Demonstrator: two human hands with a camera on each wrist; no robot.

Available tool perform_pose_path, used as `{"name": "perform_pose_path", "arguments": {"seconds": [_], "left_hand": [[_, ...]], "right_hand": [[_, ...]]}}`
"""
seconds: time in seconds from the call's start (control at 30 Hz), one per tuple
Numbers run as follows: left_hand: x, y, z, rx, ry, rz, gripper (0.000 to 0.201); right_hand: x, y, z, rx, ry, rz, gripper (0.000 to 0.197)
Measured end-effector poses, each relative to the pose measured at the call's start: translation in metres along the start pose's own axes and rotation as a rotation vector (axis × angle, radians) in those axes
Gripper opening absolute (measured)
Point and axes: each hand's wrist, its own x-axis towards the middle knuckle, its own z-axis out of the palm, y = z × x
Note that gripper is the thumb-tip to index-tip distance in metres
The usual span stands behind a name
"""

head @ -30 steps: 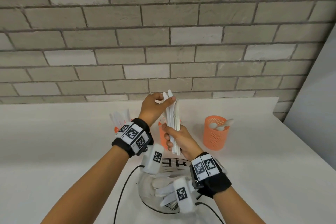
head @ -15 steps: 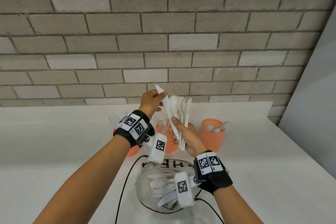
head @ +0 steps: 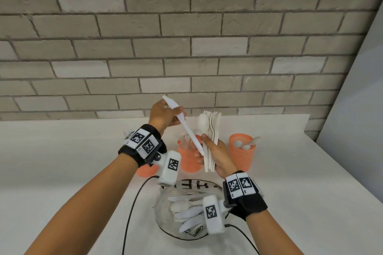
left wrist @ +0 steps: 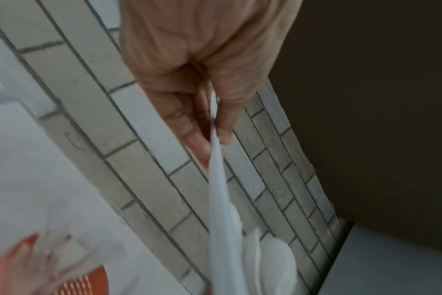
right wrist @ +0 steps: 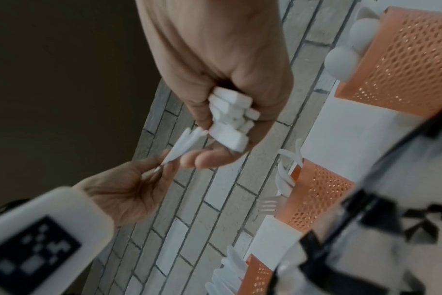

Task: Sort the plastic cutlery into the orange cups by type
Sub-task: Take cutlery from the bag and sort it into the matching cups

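Since a second ago the white knife (head: 183, 124) has been drawn out of the bundle of cutlery (head: 211, 141). The left hand (head: 163, 116) pinches the knife near its upper end; it slants from upper left down to lower right. The right hand (head: 217, 157) is curled round the upright bundle, above the middle orange cup (head: 189, 157) near the desk's (head: 62, 161) far edge.

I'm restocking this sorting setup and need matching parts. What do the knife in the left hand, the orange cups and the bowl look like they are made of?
The knife, held by the left hand, looks like matte white moulded plastic, thin and opaque. The orange cups seem to be perforated plastic or coated metal mesh; light shows through the holes. The bowl looks like clear glass or clear plastic, as the cutlery shows through its wall.
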Motion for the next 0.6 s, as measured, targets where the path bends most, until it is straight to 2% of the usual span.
{"name": "perform_pose_path", "arguments": {"seconds": [0.1, 0.2, 0.27, 0.37, 0.6], "left_hand": [[0.010, 0.008, -0.025, 0.081, 0.170, 0.156, 0.046], [0.019, 0.009, -0.054, 0.403, 0.287, 0.396, 0.069], [0.024, 0.003, -0.069, 0.617, 0.317, 0.476, 0.070], [0.034, -0.017, -0.088, 0.827, 0.317, 0.493, 0.059], [0.044, -0.069, -0.103, 0.933, 0.280, 0.426, 0.041]], "right_hand": [[0.001, 0.002, -0.008, -0.014, 0.026, 0.028, 0.020], [0.002, 0.003, -0.012, 0.004, 0.024, 0.060, 0.019], [0.002, 0.003, -0.012, 0.023, 0.010, 0.077, 0.020], [0.004, 0.003, -0.011, 0.042, -0.004, 0.096, 0.019], [0.006, 0.001, -0.012, 0.088, -0.060, 0.111, 0.019]]}}
